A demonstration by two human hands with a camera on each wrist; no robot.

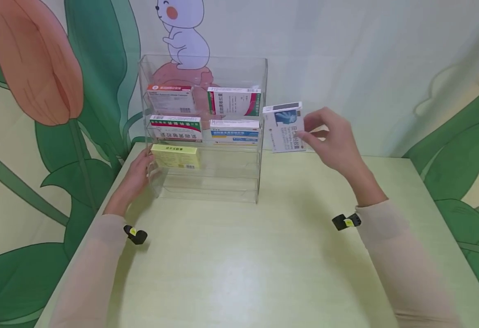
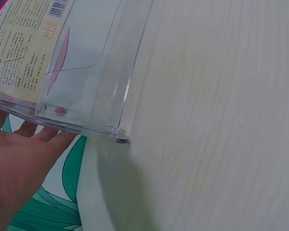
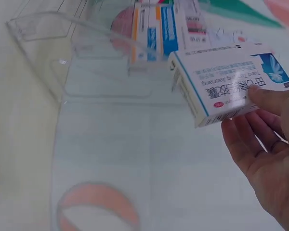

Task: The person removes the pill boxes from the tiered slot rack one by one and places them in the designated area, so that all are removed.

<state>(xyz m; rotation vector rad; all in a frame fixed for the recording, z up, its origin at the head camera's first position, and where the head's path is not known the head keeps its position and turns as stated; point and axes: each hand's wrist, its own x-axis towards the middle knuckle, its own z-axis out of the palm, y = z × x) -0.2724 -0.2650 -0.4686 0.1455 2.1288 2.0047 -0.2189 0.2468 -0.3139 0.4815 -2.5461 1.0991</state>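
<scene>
A white medicine box (image 1: 285,130) with a blue picture is pinched in my right hand (image 1: 329,136), raised just right of the clear acrylic display rack (image 1: 229,196). The right wrist view shows the thumb on the front of the medicine box (image 3: 226,82) and the fingers beneath it. My left hand (image 1: 134,175) rests against the rack's left side, beside a yellow medicine box (image 1: 175,157) on a lower tier. In the left wrist view, its fingertips meet the clear side panel (image 2: 72,126); the thumb is out of frame.
Upper tiers hold a red-and-white box (image 1: 171,100), a green-edged white box (image 1: 235,102), a green-and-white box (image 1: 175,127) and blue-and-white packaging (image 1: 235,132). The rack stands on a pale table (image 1: 239,255) before a printed curtain (image 1: 346,68).
</scene>
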